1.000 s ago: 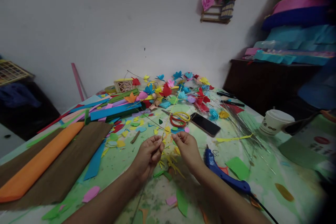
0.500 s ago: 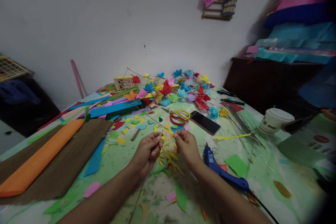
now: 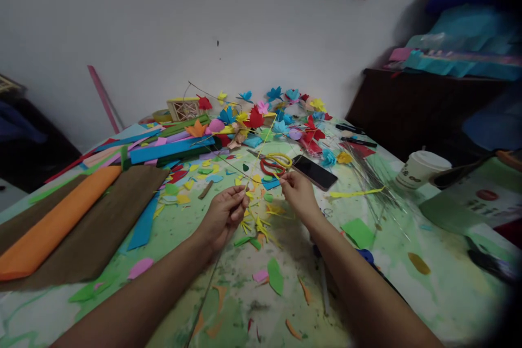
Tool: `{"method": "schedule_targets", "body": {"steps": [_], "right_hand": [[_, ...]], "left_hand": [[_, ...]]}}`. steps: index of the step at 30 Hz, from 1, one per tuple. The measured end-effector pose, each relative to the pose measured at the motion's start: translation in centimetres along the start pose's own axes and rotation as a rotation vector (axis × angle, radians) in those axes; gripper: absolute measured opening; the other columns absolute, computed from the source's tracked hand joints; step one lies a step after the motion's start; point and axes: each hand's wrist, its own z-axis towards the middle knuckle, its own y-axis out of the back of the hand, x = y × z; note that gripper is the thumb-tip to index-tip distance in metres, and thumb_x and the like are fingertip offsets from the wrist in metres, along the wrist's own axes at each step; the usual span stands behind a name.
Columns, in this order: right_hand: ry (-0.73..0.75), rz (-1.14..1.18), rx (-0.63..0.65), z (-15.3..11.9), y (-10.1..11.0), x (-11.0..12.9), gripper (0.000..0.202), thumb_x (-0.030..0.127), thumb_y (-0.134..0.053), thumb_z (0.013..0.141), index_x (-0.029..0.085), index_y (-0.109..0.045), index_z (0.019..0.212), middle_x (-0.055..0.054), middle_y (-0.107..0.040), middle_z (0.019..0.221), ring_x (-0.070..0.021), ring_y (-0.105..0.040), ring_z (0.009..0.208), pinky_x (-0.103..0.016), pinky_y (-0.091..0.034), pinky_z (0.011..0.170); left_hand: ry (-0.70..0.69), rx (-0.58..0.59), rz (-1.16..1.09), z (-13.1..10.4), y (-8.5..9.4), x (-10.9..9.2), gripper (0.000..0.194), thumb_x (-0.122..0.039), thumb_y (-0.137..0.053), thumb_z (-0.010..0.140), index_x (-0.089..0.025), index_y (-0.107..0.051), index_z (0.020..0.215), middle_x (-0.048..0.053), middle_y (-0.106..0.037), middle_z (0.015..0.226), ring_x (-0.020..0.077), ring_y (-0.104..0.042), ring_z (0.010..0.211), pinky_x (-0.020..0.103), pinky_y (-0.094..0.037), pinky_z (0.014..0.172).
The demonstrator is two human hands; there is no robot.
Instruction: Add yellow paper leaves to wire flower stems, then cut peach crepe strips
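My left hand point(image 3: 227, 212) is closed in a pinch around a thin wire stem point(image 3: 205, 296), which runs down past the wrist toward the near edge. A tiny yellowish tip shows at its fingertips. To the right, my right hand point(image 3: 300, 196) has its thumb and fingers pressed together; whatever lies between them is too small to make out. Just beyond its fingertips are scissors point(image 3: 278, 161) with red and yellow handles and a black phone point(image 3: 315, 172). Yellow fringed paper pieces point(image 3: 261, 227) lie on the table between and below both hands.
Paper flowers point(image 3: 255, 118) crowd the back. Brown crepe paper point(image 3: 110, 217) and an orange roll point(image 3: 61, 223) lie left. Loose wires point(image 3: 373, 185), a lidded cup point(image 3: 423, 170) and a green container point(image 3: 460, 206) stand right. A blue glue gun point(image 3: 366, 255) is mostly behind my right forearm.
My hands have moved apart, the right one toward the scissors and phone. My left hand keeps its pinch on the wire stem. The camera view has tilted down slightly.
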Motion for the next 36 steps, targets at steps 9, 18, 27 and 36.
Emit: {"method": "schedule_targets", "body": {"steps": [9,18,27,36], "right_hand": [[0.361,-0.751,0.147,-1.3,0.3,2.1,0.024,0.010,-0.047,0.078,0.014,-0.062,0.096,-0.013,-0.060,0.099,-0.0241,-0.051,0.099,-0.031,-0.038,0.084],[0.491,-0.813,0.534,-2.3,-0.1,2.7,0.030,0.009,-0.053,0.066,0.016,-0.067,0.092,-0.008,-0.061,0.089,-0.0213,-0.052,0.089,-0.028,-0.035,0.078],[0.486,-0.779,0.591,-2.4,-0.9,1.5,0.015,0.011,-0.050,0.074,0.016,-0.065,0.072,-0.007,-0.061,0.078,-0.0172,-0.050,0.079,-0.025,-0.032,0.069],[0.090,-0.232,0.336,-1.5,-1.2,1.7,0.015,0.013,-0.047,0.076,0.015,-0.062,0.077,0.000,-0.057,0.061,-0.0114,-0.049,0.055,-0.021,-0.034,0.052]], "left_hand": [[-0.004,0.002,-0.008,0.0,0.1,0.0,0.025,-0.015,-0.068,0.069,-0.011,-0.053,0.088,-0.004,-0.056,0.060,-0.0026,-0.030,0.031,0.008,-0.016,0.030],[0.001,0.005,-0.005,0.3,0.3,0.0,0.025,-0.016,-0.068,0.070,-0.012,-0.052,0.089,-0.004,-0.056,0.060,-0.0023,-0.031,0.032,0.008,-0.017,0.030],[-0.003,0.005,-0.003,0.2,0.3,0.1,0.024,-0.017,-0.067,0.071,-0.012,-0.052,0.088,-0.004,-0.056,0.060,-0.0020,-0.030,0.032,0.008,-0.017,0.030],[0.008,0.008,0.013,-0.1,-0.2,0.1,0.026,-0.017,-0.069,0.068,-0.012,-0.052,0.087,-0.004,-0.056,0.058,-0.0022,-0.030,0.031,0.009,-0.017,0.030]]}}
